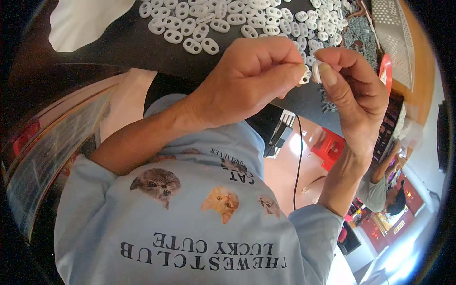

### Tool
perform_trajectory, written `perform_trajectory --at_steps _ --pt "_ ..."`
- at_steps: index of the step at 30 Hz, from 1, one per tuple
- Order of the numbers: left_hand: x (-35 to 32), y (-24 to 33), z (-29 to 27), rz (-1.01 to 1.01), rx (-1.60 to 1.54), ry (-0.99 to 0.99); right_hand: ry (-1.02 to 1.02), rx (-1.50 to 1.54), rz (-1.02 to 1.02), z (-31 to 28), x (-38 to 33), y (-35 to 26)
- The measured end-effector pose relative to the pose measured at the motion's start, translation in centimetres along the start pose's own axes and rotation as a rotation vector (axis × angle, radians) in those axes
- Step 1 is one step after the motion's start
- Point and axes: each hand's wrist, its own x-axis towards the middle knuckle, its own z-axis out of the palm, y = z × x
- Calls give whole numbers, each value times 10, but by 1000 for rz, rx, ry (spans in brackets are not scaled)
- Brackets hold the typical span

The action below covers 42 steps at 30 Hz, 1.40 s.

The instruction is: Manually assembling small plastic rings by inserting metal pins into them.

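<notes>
My left hand (259, 78) is closed, its thumb and forefinger pinching a small white plastic piece with holes (305, 77). Close to its right, my right hand (354, 88) grips another white oval plastic piece (317, 71) between thumb and fingers. The two pieces are held almost against each other above the table's near edge; whether they touch I cannot tell. Beyond my hands lie many loose white oval pieces with two holes (220, 25), spread over the dark tabletop (114, 50). Part of that spread is hidden behind my hands.
A pile of small grey parts (359, 34) lies at the far right, near a white perforated tray (395, 40) and a red object (385, 73). A white sheet-like thing (83, 23) is at far left. A red plastic item (327, 148) stands below. Another person (382, 192) is at right.
</notes>
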Motion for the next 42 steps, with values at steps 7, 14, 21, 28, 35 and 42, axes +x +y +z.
perform_trajectory --at_steps 7,14,21,28,35,42 --pt "1 2 1 -9 -1 -4 8 33 9 1 1 1" --pt "1 1 0 -9 -28 -21 17 49 0 2 1 3" --pt "0 0 0 -7 -30 -12 -2 17 2 3 0 2" --pt "-1 1 0 -18 -22 -12 -1 35 -18 3 0 3" --pt "0 1 0 -15 -35 -18 -13 78 6 9 1 0" --pt "0 -2 0 -16 -34 -22 -13 108 -13 11 3 5"
